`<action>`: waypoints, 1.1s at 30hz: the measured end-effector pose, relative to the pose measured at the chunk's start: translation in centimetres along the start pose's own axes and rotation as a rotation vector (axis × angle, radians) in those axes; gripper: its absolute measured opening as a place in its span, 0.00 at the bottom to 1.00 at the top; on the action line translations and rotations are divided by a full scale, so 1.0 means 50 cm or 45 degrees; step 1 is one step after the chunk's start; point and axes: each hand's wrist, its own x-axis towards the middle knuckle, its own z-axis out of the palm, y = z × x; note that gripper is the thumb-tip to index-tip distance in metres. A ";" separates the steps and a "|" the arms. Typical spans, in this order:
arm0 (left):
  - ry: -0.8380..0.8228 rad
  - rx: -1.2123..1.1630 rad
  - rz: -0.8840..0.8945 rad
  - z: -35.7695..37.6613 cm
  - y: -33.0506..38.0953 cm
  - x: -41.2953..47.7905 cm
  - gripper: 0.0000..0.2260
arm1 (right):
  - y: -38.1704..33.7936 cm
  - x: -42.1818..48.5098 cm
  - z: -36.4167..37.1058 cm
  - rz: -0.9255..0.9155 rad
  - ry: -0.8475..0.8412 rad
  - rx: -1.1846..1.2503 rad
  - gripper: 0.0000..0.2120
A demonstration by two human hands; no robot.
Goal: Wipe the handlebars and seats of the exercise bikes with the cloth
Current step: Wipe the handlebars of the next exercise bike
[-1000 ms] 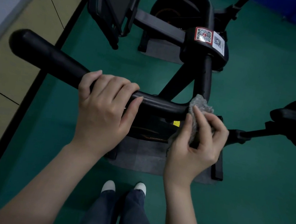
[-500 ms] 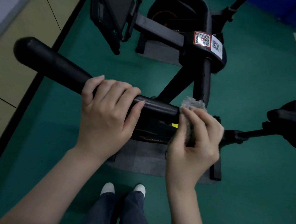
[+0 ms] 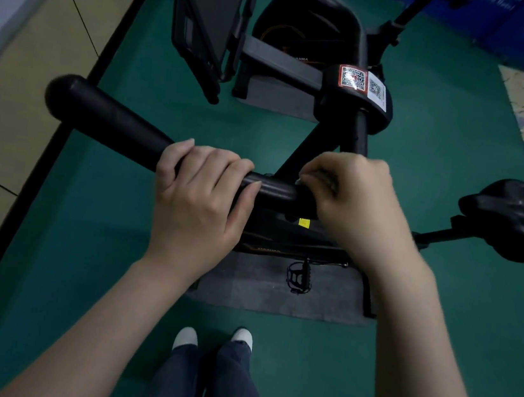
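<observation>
- You are gripping the black handlebar (image 3: pixel 114 119) with your left hand (image 3: pixel 201 197); the fingers are wrapping over the top of the bar and the thumb is lying along its near side.
- Your right hand (image 3: pixel 356 204) is curling over the same bar where it bends into the upright stem, just to the right of the left hand, with a short stretch of bare bar showing between the two.
- The grey cloth (image 3: pixel 322 175) is sitting under the right hand's fingers, pressed against the bar. Only a thin sliver is showing between the fingertips and the bar, and the hand is hiding the rest.
- The padded end of the handlebar is reaching out to the left, well clear of both hands and of the cloth.
- The black seat (image 3: pixel 514 218) is standing off to the right on its post, apart from both hands, with nothing touching it.
- A QR-code sticker (image 3: pixel 353 78) is showing on the housing above the stem, beyond the right hand.
- A pedal (image 3: pixel 300 275) is hanging over the grey mat (image 3: pixel 258 291) below your forearms.
- A second bike (image 3: pixel 312 11) is standing behind this one on the green floor (image 3: pixel 437 321).
- Your white shoes (image 3: pixel 185 336) are standing just short of the mat.
</observation>
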 end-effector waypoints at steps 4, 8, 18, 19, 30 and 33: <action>0.001 -0.002 0.024 0.001 -0.003 0.000 0.13 | 0.028 0.021 -0.039 -0.005 -0.208 0.019 0.04; 0.008 -0.013 0.026 0.002 -0.005 0.000 0.13 | 0.021 0.033 -0.046 -0.058 -0.294 -0.068 0.05; 0.012 -0.001 0.022 0.000 -0.005 0.001 0.13 | 0.026 0.080 -0.070 -0.179 -0.589 -0.165 0.03; 0.009 0.002 0.011 0.000 -0.003 0.001 0.12 | 0.028 0.077 -0.068 -0.221 -0.597 -0.144 0.04; -0.055 -0.049 -0.171 0.002 0.071 0.010 0.14 | 0.087 0.086 -0.054 -0.510 -0.468 -0.164 0.05; -0.058 -0.105 -0.201 0.013 0.102 0.010 0.12 | 0.116 0.023 -0.015 -0.479 0.053 0.129 0.03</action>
